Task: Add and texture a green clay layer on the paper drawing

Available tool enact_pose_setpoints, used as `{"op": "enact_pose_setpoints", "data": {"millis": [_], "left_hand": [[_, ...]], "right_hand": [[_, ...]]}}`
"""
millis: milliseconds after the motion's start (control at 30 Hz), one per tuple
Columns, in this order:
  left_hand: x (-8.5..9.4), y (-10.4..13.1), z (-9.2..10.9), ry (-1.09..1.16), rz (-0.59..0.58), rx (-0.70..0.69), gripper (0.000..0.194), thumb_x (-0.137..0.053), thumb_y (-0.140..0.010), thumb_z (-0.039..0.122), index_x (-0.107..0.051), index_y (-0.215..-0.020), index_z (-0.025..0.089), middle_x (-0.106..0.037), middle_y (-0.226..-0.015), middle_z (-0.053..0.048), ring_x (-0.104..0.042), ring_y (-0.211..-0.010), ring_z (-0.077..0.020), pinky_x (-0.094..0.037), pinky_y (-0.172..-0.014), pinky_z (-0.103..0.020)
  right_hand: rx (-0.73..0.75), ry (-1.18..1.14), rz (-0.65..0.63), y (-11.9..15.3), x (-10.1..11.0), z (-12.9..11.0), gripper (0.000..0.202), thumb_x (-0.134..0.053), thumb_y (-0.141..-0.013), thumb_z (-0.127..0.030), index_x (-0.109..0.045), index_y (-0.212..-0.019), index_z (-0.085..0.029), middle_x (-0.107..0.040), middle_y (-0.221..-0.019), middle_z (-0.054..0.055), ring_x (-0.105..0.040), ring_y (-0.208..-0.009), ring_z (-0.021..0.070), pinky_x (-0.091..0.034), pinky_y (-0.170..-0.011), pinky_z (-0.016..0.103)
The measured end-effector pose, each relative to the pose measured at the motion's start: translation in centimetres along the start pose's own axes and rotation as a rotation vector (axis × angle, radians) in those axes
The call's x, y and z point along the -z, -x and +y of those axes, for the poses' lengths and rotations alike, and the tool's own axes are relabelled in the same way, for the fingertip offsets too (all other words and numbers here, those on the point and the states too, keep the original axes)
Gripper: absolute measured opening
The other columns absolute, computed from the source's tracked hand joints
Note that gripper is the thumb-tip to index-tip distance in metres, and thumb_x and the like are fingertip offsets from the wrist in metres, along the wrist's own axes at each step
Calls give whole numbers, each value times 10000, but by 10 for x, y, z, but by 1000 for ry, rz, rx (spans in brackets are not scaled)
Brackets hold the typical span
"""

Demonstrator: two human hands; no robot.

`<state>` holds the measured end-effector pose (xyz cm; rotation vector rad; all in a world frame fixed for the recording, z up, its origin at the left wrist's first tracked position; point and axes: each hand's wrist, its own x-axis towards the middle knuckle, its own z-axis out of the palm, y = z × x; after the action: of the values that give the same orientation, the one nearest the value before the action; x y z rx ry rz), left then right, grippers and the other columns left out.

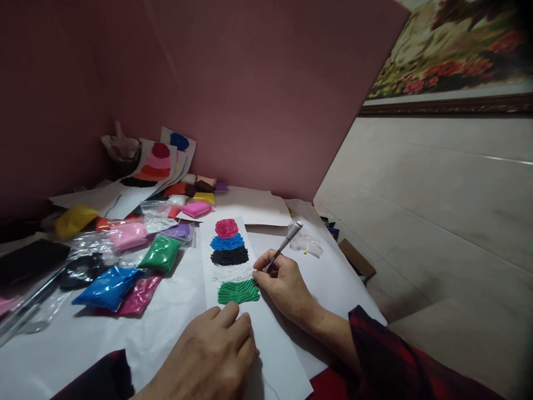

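Note:
A white paper strip [278,350] lies lengthwise before me, bearing stacked textured patches: a red-pink one [227,228], then blue, black, white and a green one [239,291] lowest. My right hand [287,283] pinches a slim tool with a striped handle [287,239], its fingertips by the right edge of the white and green patches. The tool's working tip is hidden. Just below the green patch, my left hand [212,350] rests on the paper with fingers curled under; whether it holds anything is hidden.
Bagged clay packets lie to the left, among them blue [109,288], green [160,254] and pink [127,236]. Finished-looking coloured sheets [158,161] lean at the back left by the wall. Blank white sheets [250,205] lie behind, and clear plastic [307,244] sits right of the strip.

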<state>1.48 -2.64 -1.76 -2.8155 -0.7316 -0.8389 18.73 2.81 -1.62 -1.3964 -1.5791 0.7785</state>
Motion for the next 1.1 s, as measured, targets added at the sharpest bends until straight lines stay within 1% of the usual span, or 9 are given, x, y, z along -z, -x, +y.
{"op": "enact_pose_setpoints", "data": {"millis": [200, 367, 500, 667, 900, 1100], "left_hand": [[2, -1, 2, 6, -27, 26, 158, -604, -800, 59, -610, -688, 171, -646, -728, -18, -530, -634, -186, -413, -539, -324], [4, 1, 1, 19, -34, 23, 147, -634, -776, 61, -601, -682, 170, -652, -737, -15, -532, -640, -182, -413, -543, -316], [2, 0, 0, 20, -26, 24, 158, -618, -786, 57, -597, -678, 170, -650, -734, -16, -524, -636, -179, -400, -546, -312], [-1, -1, 0, 9, -1, 9, 189, -576, -818, 56, -595, -668, 169, -638, -709, -20, -514, -626, -176, -376, -547, -314], [-1, 0, -1, 11, 32, -10, 204, -577, -813, 55, -581, -645, 170, -623, -677, -12, -493, -605, -165, -345, -538, -307], [0, 0, -1, -4, 21, 8, 179, -630, -775, 52, -587, -646, 169, -632, -688, -6, -501, -613, -166, -353, -538, -308]], "right_hand": [[17, 45, 30, -4, 1, -1, 53, -583, -705, -111, -588, -717, -163, -543, -573, -30, -495, -521, 115, -392, -519, 236], [11, 47, 51, -6, 1, -1, 44, -583, -696, -121, -587, -716, -160, -552, -586, -23, -504, -530, 123, -396, -528, 244], [16, 37, 61, -8, 1, 2, 34, -577, -701, -139, -588, -724, -161, -568, -615, -12, -517, -552, 133, -411, -550, 256], [18, 2, 107, -7, 1, 3, 19, -577, -720, -169, -583, -738, -165, -586, -644, -5, -534, -581, 139, -433, -583, 268], [19, -132, 15, 0, -3, 1, 66, -613, -728, -199, -579, -769, -162, -566, -645, -17, -510, -568, 118, -426, -546, 244], [16, -67, -48, 8, -9, 2, 50, -606, -737, -179, -584, -782, -180, -552, -628, -30, -491, -556, 111, -413, -541, 239]]}}
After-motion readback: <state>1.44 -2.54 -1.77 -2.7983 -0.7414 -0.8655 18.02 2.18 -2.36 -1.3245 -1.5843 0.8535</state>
